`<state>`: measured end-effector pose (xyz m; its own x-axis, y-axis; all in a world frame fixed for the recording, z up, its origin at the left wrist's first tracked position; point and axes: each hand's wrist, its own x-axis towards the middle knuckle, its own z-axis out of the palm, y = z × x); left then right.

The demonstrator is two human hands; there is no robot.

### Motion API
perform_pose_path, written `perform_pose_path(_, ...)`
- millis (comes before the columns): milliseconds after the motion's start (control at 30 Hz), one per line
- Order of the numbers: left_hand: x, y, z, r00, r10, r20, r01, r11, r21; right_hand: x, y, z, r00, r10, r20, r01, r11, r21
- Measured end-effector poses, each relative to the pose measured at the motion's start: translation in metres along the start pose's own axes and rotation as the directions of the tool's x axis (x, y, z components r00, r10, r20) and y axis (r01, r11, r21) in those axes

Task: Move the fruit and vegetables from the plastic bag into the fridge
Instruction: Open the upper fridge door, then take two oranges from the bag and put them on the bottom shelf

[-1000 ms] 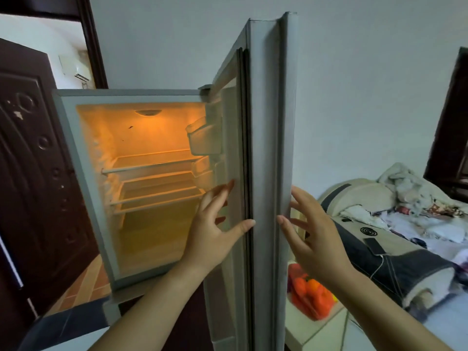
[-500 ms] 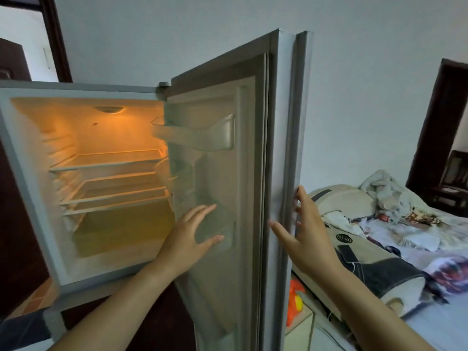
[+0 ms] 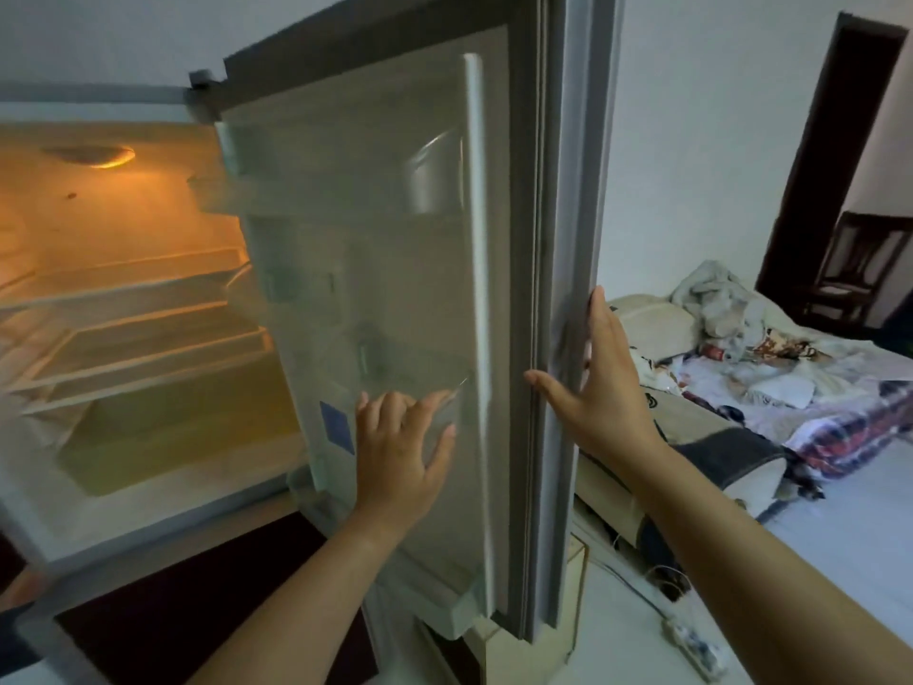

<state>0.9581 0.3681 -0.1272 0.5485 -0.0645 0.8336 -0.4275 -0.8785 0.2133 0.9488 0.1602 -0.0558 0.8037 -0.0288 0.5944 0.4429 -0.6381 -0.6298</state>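
The fridge (image 3: 123, 506) stands open at the left, its lit inside holding bare shelves and a crisper drawer. Its door (image 3: 395, 239) is swung out toward me, with clear door bins on the inner side. My left hand (image 3: 400, 452) lies flat against the door's inner liner, fingers apart. My right hand (image 3: 598, 388) rests on the door's outer edge by the grey seal, fingers spread, thumb on the seal. Neither hand holds anything. The plastic bag with the fruit and vegetables is hidden behind the door.
A bed (image 3: 815, 402) with crumpled bedding and a rolled cushion (image 3: 731, 462) lies at the right. A power strip (image 3: 691, 645) with its cable sits on the floor beside the fridge. A dark doorway (image 3: 840, 165) opens at the far right.
The door has swung further open to the right, and the view has followed. Both hands moved with it. The orange produce in the bag, seen low beside the door before, is now hidden.
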Motion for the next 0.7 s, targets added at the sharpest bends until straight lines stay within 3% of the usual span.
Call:
perform_pose_path(400,0.01,0.009,0.048,0.981,0.017,-0.192,-0.016,1.0,0.005,0.017,0.043,0.003,0.999,-0.034,-0.014,0.034,0.998,0.056)
perform_pose_path(600,0.013,0.015,0.054,0.983,0.009,-0.183,-0.008,1.0,0.006,0.017,0.061,0.013,0.999,-0.031,-0.028,0.034,0.993,0.116)
perform_pose_path(700,0.015,0.017,0.054,0.983,0.026,-0.179,-0.02,0.999,0.034,0.016,0.076,0.015,0.999,-0.028,0.042,0.019,0.981,0.191)
